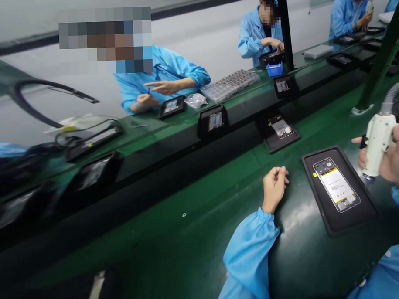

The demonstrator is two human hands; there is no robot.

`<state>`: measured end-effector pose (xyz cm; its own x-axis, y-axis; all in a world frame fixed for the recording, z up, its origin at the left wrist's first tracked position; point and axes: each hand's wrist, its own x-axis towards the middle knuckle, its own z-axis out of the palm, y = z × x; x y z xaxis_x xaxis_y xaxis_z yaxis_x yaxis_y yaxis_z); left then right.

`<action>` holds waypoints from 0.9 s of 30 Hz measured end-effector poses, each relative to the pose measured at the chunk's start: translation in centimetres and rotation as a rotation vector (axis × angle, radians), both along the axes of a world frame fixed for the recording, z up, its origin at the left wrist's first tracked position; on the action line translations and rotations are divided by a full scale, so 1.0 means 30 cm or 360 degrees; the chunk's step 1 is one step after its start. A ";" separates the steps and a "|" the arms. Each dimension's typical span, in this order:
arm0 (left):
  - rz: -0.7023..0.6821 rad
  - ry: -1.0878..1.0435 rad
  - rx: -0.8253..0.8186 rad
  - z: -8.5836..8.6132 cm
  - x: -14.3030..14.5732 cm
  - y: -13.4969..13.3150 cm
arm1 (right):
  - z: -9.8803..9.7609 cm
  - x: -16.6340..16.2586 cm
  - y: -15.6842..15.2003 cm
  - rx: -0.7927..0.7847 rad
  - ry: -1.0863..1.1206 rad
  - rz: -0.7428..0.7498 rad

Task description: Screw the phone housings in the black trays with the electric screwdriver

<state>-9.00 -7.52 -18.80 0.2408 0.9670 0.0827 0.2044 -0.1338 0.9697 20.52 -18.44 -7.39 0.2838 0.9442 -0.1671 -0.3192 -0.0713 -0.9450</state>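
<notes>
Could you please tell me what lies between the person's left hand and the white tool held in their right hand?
In the head view, a black tray holding an opened phone lies between the left hand and the white tool.

I can read nothing here: the white label (337,186) on the opened phone (336,185), between my two hands' fingers, carries dark print too small to make out.

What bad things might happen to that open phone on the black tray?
The white power tool in the right hand hangs near the open phone; a slip might scratch its exposed insides. The left hand rests beside the black tray, not holding it, so it might slide on the green belt.
</notes>
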 end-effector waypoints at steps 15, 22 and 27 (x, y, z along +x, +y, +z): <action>-0.0356 -0.0142 0.0397 -0.039 0.154 -0.008 | 0.066 -0.356 0.269 0.0399 0.0231 0.0385; -0.0478 -0.0128 0.0411 -0.035 0.147 -0.008 | -0.017 -0.363 0.298 0.0555 0.0163 0.0351; -0.0519 -0.0101 0.0373 -0.021 0.145 -0.012 | -0.078 -0.386 0.281 0.0520 -0.0280 0.0208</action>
<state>-4.66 -7.88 -19.42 0.5190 0.7940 0.3166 0.0554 -0.4009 0.9145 8.93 -10.00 -9.73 0.1550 0.9697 0.1888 -0.1586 0.2130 -0.9641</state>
